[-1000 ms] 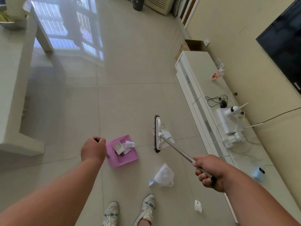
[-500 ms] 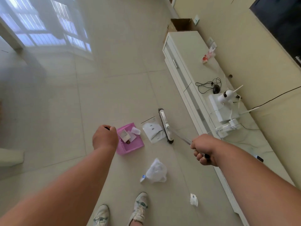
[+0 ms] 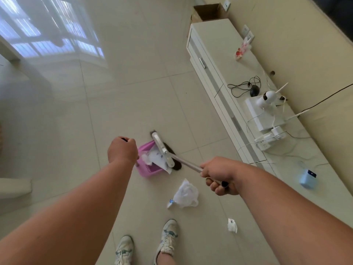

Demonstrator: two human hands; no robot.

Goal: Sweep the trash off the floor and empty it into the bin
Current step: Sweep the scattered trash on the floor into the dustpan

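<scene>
We look down at a tiled floor (image 3: 133, 92). Our left hand (image 3: 122, 150) is clenched on the handle of a pink dustpan (image 3: 148, 169); our right hand (image 3: 219, 175) grips a broom (image 3: 164, 152) pressing white paper into the pan. A crumpled plastic bag (image 3: 186, 194) and a paper scrap (image 3: 232, 225) lie unswept near our shoes. No bin is visible, so we judge the job partway done.
</scene>
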